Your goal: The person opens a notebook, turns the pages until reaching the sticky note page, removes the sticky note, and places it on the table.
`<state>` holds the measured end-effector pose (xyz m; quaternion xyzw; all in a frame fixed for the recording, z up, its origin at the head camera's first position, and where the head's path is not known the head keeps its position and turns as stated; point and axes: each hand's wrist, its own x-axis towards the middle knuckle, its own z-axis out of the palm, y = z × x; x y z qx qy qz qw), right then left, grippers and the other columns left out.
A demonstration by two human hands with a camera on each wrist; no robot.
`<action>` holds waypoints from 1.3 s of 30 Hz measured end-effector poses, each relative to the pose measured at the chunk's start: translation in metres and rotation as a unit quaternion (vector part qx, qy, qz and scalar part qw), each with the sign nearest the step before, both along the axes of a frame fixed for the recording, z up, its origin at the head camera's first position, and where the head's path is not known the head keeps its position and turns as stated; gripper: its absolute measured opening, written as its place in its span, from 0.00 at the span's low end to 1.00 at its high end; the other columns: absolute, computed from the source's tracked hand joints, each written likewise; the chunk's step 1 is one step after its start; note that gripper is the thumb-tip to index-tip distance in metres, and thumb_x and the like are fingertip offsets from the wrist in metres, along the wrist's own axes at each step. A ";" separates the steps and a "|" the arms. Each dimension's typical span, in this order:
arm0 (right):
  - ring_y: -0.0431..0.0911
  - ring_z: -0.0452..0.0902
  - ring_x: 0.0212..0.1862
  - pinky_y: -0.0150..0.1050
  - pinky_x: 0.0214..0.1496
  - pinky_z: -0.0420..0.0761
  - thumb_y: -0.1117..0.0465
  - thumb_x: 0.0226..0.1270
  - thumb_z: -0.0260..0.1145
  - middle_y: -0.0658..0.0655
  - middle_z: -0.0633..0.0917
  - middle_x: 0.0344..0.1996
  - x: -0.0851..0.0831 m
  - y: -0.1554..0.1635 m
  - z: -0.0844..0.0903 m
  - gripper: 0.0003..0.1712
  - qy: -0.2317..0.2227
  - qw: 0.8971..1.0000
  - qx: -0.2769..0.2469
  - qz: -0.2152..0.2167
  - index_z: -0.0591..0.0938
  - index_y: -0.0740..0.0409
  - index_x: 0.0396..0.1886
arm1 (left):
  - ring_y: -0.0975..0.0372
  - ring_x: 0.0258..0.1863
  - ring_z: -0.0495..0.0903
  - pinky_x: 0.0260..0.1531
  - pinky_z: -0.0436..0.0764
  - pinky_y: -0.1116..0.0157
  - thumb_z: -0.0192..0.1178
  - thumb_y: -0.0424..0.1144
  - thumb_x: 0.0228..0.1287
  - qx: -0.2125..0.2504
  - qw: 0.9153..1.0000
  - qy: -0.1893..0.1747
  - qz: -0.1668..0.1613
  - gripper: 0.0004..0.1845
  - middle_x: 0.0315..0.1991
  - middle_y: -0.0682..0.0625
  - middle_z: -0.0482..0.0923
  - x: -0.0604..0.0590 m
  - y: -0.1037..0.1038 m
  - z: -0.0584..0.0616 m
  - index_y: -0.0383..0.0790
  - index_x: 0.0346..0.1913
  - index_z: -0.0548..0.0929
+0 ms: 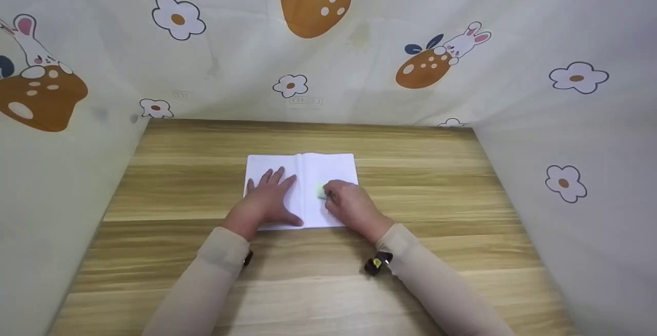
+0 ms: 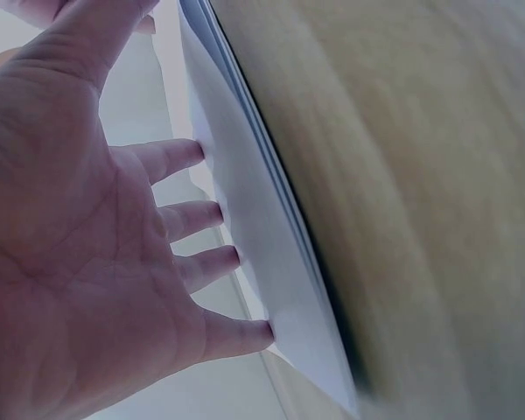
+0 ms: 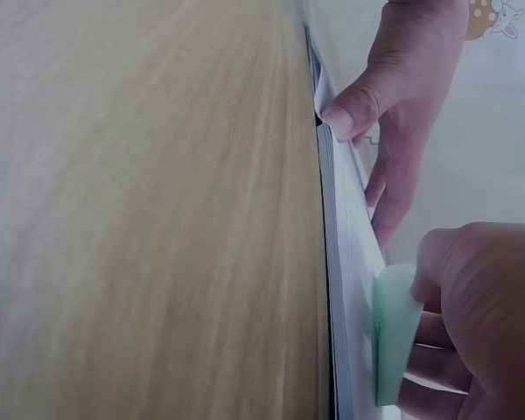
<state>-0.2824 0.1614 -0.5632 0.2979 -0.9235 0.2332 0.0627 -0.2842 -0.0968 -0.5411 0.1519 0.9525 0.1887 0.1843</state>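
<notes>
An open notebook (image 1: pixel 329 165) with white pages lies on the wooden table. My left hand (image 1: pixel 264 203) rests on its left page, fingers spread and thumb near the centre fold. In the left wrist view, the fingertips of the left hand (image 2: pixel 87 236) touch the paper while the palm stays raised. Over the right page, my right hand (image 1: pixel 354 206) pinches a small pale green sticky note (image 3: pixel 395 328) by its edge. The note stands tilted up from the page, its lower side against the paper. The right fingers partly cover it in the head view.
Wood-grain tabletop (image 1: pixel 421 187) surrounds the notebook on all sides. A pale cloth (image 1: pixel 231 59) printed with rabbits and flowers hangs behind the table and along both sides. A dark wrist device (image 1: pixel 378 263) sits by the right sleeve cuff.
</notes>
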 end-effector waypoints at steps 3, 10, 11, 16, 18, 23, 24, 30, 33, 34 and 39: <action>0.51 0.87 0.39 0.50 0.45 0.89 0.67 0.74 0.67 0.57 0.91 0.38 -0.001 0.001 -0.001 0.08 -0.001 1.000 -0.010 -0.011 0.85 0.59 0.49 | 0.34 0.88 0.43 0.77 0.43 0.21 0.82 0.69 0.54 -0.001 1.000 0.001 -0.002 0.67 0.90 0.34 0.45 -0.001 0.001 -0.001 0.43 0.89 0.60; 0.48 0.76 0.31 0.49 0.37 0.83 0.68 0.86 0.58 0.54 0.82 0.29 -0.008 0.010 -0.002 0.04 -0.024 0.994 -0.091 -0.046 0.76 0.60 0.53 | 0.33 0.87 0.43 0.76 0.43 0.21 0.82 0.68 0.53 0.001 1.000 0.001 -0.004 0.67 0.90 0.33 0.45 -0.002 0.002 -0.002 0.43 0.89 0.60; 0.47 0.74 0.30 0.47 0.37 0.80 0.68 0.87 0.58 0.52 0.79 0.27 -0.009 0.012 -0.002 0.03 -0.040 0.991 -0.117 -0.059 0.76 0.60 0.53 | 0.33 0.87 0.43 0.76 0.42 0.21 0.82 0.68 0.53 0.002 1.000 0.000 -0.004 0.67 0.90 0.33 0.45 -0.001 0.002 -0.002 0.43 0.89 0.60; 0.43 0.67 0.29 0.37 0.34 0.70 0.65 0.90 0.55 0.47 0.70 0.25 -0.019 0.029 0.000 0.04 -0.157 0.929 -0.294 -0.160 0.75 0.59 0.53 | 0.33 0.87 0.43 0.76 0.42 0.21 0.83 0.67 0.53 0.007 1.000 -0.001 -0.007 0.67 0.90 0.33 0.45 0.000 0.003 0.000 0.42 0.89 0.60; 0.43 0.69 0.30 0.36 0.34 0.70 0.62 0.90 0.54 0.50 0.73 0.25 -0.023 0.039 0.001 0.04 -0.190 0.887 -0.368 -0.206 0.75 0.58 0.52 | 0.33 0.87 0.43 0.76 0.42 0.21 0.83 0.67 0.53 0.009 1.000 -0.001 -0.008 0.67 0.90 0.33 0.45 0.000 0.004 0.000 0.42 0.89 0.60; 0.45 0.79 0.39 0.36 0.44 0.78 0.60 0.90 0.55 0.55 0.85 0.36 -0.034 0.069 0.008 0.06 -0.189 0.813 -0.478 -0.273 0.75 0.58 0.53 | 0.33 0.88 0.42 0.77 0.41 0.21 0.83 0.67 0.53 0.011 1.000 -0.003 -0.008 0.67 0.90 0.33 0.44 -0.001 0.004 0.001 0.42 0.89 0.59; 0.44 0.80 0.42 0.35 0.46 0.79 0.61 0.90 0.55 0.55 0.86 0.38 -0.036 0.076 0.010 0.06 -0.180 0.809 -0.487 -0.277 0.75 0.59 0.53 | 0.33 0.88 0.42 0.77 0.41 0.21 0.83 0.67 0.53 0.010 1.000 -0.002 -0.008 0.67 0.90 0.33 0.44 -0.001 0.004 0.001 0.42 0.89 0.59; 0.50 0.79 0.46 0.36 0.42 0.78 0.65 0.87 0.57 0.57 0.84 0.40 -0.035 0.119 0.017 0.06 -0.100 0.853 -0.448 -0.246 0.75 0.63 0.54 | 0.33 0.88 0.42 0.77 0.40 0.21 0.82 0.67 0.54 0.012 1.000 0.000 -0.011 0.67 0.90 0.33 0.44 0.001 0.002 0.002 0.41 0.89 0.59; 0.52 0.85 0.58 0.38 0.52 0.85 0.65 0.88 0.58 0.57 0.90 0.55 -0.032 0.137 0.018 0.04 -0.036 0.925 -0.312 -0.214 0.77 0.60 0.54 | 0.34 0.88 0.41 0.77 0.40 0.21 0.83 0.66 0.54 0.018 1.000 -0.002 -0.008 0.67 0.90 0.33 0.43 0.001 0.000 0.002 0.41 0.89 0.59; 0.53 0.86 0.61 0.42 0.54 0.86 0.66 0.88 0.58 0.56 0.90 0.59 -0.032 0.142 0.018 0.04 -0.007 0.945 -0.256 -0.203 0.78 0.60 0.54 | 0.34 0.88 0.40 0.77 0.39 0.21 0.83 0.65 0.54 0.019 1.000 -0.004 -0.006 0.67 0.90 0.33 0.43 0.001 -0.001 0.002 0.41 0.89 0.59; 0.57 0.90 0.58 0.55 0.55 0.88 0.68 0.82 0.63 0.59 0.92 0.59 -0.034 0.156 0.011 0.07 0.117 0.979 -0.060 -0.156 0.83 0.60 0.54 | 0.34 0.88 0.39 0.77 0.37 0.22 0.83 0.65 0.55 0.022 1.000 -0.011 -0.004 0.67 0.90 0.33 0.41 0.001 -0.002 0.000 0.41 0.90 0.58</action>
